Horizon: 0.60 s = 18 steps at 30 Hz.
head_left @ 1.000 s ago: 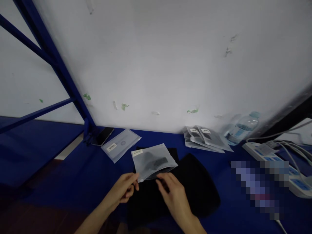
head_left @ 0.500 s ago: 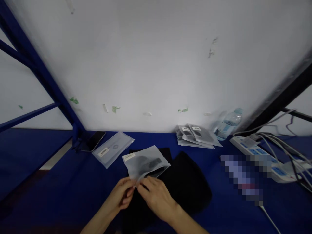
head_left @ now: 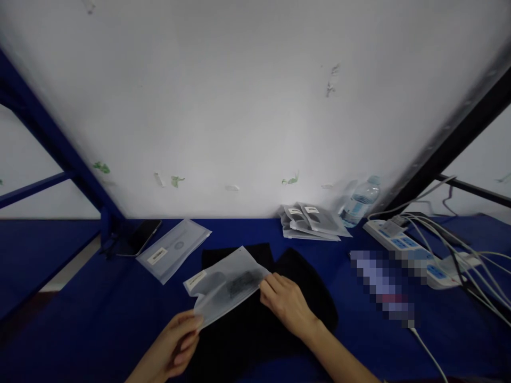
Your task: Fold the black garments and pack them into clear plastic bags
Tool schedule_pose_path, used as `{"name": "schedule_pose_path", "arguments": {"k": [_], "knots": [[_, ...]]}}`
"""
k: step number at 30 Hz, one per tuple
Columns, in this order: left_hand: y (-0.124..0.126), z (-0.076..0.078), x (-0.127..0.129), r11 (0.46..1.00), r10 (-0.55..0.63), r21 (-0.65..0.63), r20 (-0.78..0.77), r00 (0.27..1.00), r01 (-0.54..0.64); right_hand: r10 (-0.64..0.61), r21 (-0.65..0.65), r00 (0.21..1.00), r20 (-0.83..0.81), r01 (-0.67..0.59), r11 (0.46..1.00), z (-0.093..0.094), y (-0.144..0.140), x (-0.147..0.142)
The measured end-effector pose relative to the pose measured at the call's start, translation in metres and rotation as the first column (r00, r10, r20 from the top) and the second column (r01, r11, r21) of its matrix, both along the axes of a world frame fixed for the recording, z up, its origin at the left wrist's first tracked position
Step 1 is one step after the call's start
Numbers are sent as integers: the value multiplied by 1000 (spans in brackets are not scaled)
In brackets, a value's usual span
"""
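At centre of the blue worktop (head_left: pixel 99 298), a frosted pouch (head_left: pixel 225 284) w/ dark contents is lying tilted over a black cloth (head_left: pixel 303 282). Left hand (head_left: pixel 175 348) is pinching the pouch's near corner, grip clenched on it; right hand (head_left: pixel 287 303) is gripping the pouch's right edge w/ fingertips. Beside it, to the left: an empty pouch (head_left: pixel 173 249) and a phone (head_left: pixel 139 238). Further right: a pouch stack (head_left: pixel 309 221), a water bottle (head_left: pixel 359 201), a power strip (head_left: pixel 415 252).
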<state>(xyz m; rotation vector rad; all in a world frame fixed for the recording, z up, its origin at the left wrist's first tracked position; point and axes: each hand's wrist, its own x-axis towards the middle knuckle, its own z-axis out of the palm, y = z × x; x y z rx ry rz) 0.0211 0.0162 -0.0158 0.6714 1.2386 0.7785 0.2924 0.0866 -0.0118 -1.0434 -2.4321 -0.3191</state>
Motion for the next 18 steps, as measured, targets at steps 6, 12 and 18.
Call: {"name": "schedule_pose_path", "arguments": {"k": [6, 12, 18], "knots": [[-5, -3, -3, 996, 73, -50, -48, 996, -76, -79, -65, 996, -29, 77, 995, 2, 0, 17], [-5, 0, -3, 997, 45, -63, -83, 996, -51, -183, -278, 956, -230, 116, 954, 0, 7, 20], [-8, -1, -1, 997, -66, -51, -217, 974, 56, -445, -738, 799, -405, 3, 675, 4, 43, -7]]}}
